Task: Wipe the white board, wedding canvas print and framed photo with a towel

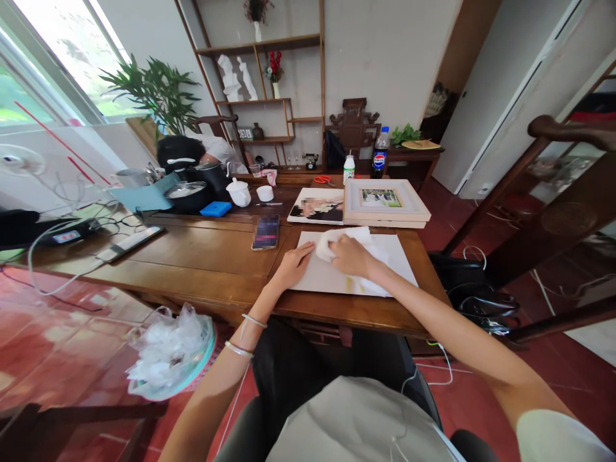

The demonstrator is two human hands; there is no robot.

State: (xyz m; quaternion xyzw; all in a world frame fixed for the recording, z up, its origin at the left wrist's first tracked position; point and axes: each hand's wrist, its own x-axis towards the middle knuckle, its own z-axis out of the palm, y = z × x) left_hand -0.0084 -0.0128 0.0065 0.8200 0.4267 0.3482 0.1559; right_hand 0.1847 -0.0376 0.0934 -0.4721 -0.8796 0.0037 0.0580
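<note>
A white board [317, 279] lies flat on the wooden table near its front edge, with a yellowish stain towards its lower right. On the board's left edge rests my left hand [294, 264], fingers stretched out and holding nothing. My right hand [350, 255] is closed on a white cloth [328, 244], possibly a paper wipe, and presses it against the board. Part of the cloth spreads out behind and to the right of that hand. Beyond the board are a photo print [315, 206] and a white picture frame [385, 202] with a photo in it.
A phone [265, 232] lies left of the board. Farther back are red scissors [323, 179], a white bottle [349, 168], a cola bottle [380, 153], a lidded white pot [238, 192] and a blue box [215, 209]. A bag-lined bin [206, 356] stands on the floor at left.
</note>
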